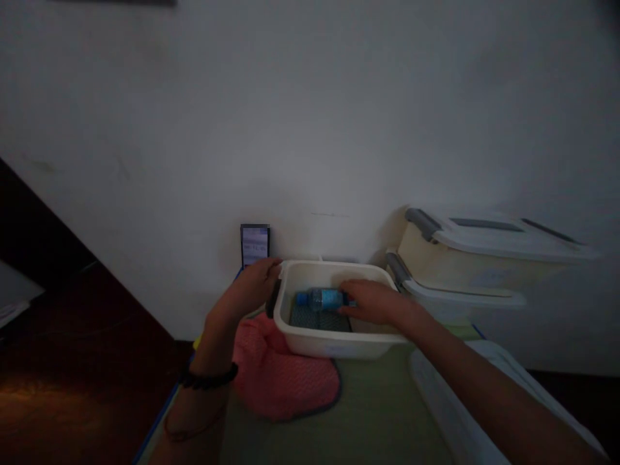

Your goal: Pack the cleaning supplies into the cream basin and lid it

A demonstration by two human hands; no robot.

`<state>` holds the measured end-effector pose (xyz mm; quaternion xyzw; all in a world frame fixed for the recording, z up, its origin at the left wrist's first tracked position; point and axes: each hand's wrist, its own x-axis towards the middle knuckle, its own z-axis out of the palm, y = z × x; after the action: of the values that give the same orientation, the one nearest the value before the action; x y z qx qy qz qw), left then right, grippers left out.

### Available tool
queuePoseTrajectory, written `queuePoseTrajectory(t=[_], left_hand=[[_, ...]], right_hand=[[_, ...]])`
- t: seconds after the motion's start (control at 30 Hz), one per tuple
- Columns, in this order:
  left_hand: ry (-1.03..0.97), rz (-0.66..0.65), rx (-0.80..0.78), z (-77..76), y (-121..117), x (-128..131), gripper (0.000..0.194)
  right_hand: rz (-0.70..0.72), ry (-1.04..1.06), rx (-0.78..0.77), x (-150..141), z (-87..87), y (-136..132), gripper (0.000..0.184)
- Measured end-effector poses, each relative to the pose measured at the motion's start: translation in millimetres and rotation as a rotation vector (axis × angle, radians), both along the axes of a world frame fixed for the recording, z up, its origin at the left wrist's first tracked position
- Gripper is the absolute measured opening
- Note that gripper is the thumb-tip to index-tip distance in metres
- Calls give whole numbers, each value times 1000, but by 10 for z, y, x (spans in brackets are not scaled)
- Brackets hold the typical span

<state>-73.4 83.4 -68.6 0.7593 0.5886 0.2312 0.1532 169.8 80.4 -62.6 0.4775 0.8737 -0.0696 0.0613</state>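
While the right hand (372, 301) has its fingers closed around one end of the bottle (325, 299), the left hand (252, 284) is at the bin's upper left corner; whether it grips the rim or only touches it I cannot tell. As things lie, the bottle is already inside the bin (334, 347), above a dark, textured piece (317, 320), but is not yet let go. Whether its weight rests there is unclear. The bin has no lid on, and the pink cloth (285, 387) lies outside it, on the table (382, 400) at the near left.

The bottle is on its side, its blue cap pointing left. It looks like clear plastic with a bright blue label around the middle; the fingers hide its right end, and the dim light blurs any print.
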Motion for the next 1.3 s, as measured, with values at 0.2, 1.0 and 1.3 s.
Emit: queuePoseTrajectory(t=[0.2, 1.0, 1.3], left_hand=[[130, 84, -106, -122, -273, -387, 41], [-268, 39, -296, -59, -89, 98, 50], [-516, 44, -379, -237, -46, 93, 49]], right_hand=[[3, 187, -120, 110, -84, -93, 31], [-364, 707, 519, 520, -371, -329, 21], [-425, 933, 401, 511, -439, -484, 17]])
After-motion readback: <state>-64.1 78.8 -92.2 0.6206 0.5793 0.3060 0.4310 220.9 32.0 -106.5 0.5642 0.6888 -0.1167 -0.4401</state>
